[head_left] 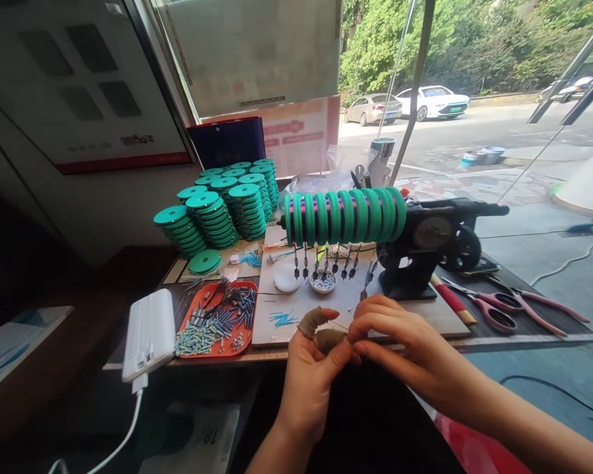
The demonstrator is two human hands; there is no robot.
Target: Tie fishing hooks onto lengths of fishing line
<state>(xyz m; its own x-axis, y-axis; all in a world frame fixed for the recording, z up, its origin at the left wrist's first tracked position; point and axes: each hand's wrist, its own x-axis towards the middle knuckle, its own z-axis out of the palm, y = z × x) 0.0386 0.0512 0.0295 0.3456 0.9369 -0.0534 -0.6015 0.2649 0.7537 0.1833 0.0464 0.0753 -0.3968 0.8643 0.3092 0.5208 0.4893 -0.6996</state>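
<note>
In front of the board, my left hand and my right hand meet with fingertips pinched together. Tan wraps cover two fingers of the left. A thin pale rod shows between the left index finger and the right fingertips; its far end is hidden. Just above, green spools wound with purple and dark line sit in a row on a black winding machine. Small dark weights hang below them. A bowl of small silvery beads and some short blue tubes lie close by.
An orange tray of small parts stands at left, beside a white power bank with a cable. Stacked green spools fill the back left. Scissors and pink-handled pliers lie at right. A white lid rests on the board.
</note>
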